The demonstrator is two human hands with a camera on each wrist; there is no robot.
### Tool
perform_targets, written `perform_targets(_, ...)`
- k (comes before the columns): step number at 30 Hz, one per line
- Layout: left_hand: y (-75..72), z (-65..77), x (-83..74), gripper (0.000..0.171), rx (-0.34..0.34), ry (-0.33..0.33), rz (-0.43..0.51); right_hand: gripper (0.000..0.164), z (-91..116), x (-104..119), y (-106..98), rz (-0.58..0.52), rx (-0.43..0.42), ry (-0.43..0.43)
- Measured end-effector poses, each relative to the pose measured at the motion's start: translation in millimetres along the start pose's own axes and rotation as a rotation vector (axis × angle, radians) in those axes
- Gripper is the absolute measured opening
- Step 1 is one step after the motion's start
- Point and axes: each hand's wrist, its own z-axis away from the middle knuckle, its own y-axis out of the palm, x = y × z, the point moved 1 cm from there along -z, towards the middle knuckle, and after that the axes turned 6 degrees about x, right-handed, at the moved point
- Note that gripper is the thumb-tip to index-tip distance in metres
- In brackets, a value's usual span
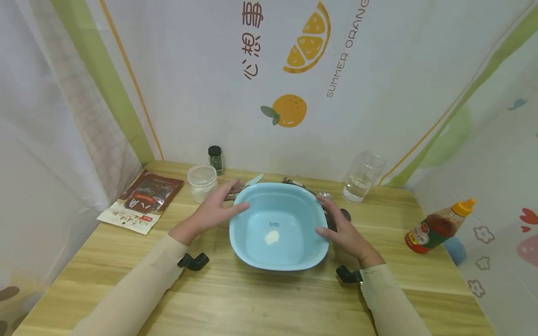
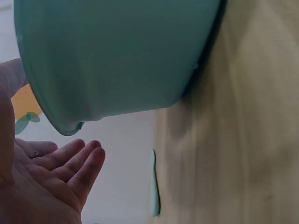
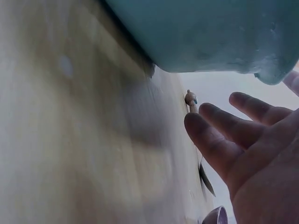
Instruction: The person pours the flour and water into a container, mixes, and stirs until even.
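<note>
A light blue plastic basin (image 1: 279, 254) sits on the wooden table in front of me, with a small white patch (image 1: 272, 237) on its bottom below the letters "bdo". My left hand (image 1: 218, 205) is at the basin's left rim, thumb over the edge and fingers on the outer side. In the left wrist view those fingers (image 2: 70, 168) are extended beside the wall, with a gap showing. On the opposite side my right hand (image 1: 344, 233) has its thumb at the rim. Its fingers (image 3: 219, 140) spread loosely beside the outer wall in the right wrist view.
Behind the basin lie a pale green knife (image 1: 254, 179) and a metal spoon (image 1: 325, 196), partly hidden. At left are a spice packet (image 1: 147, 198), a clear jar (image 1: 202, 184) and a small black-capped bottle (image 1: 215, 161). A glass (image 1: 362, 179) and a red sauce bottle (image 1: 437, 228) stand right.
</note>
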Motion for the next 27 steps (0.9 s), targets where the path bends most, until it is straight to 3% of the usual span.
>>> perform_targets(7, 5.0, 6.4, 3.3, 0.087, 0.072, -0.031, 0.067, 0.083, 1.5, -2.0, -6.5, -0.052, -0.017, -0.034)
perform_targets(14, 7.4, 10.0, 6.8, 0.091, 0.108, -0.017, 0.110, 0.076, 4.0, -3.2, -18.5, -0.134, -0.017, -0.093)
perform_targets(27, 11.7, 10.4, 8.0, 0.090, 0.110, 0.004, 0.129, 0.074, 18.7, -11.8, -53.1, 0.029, -0.181, -0.009)
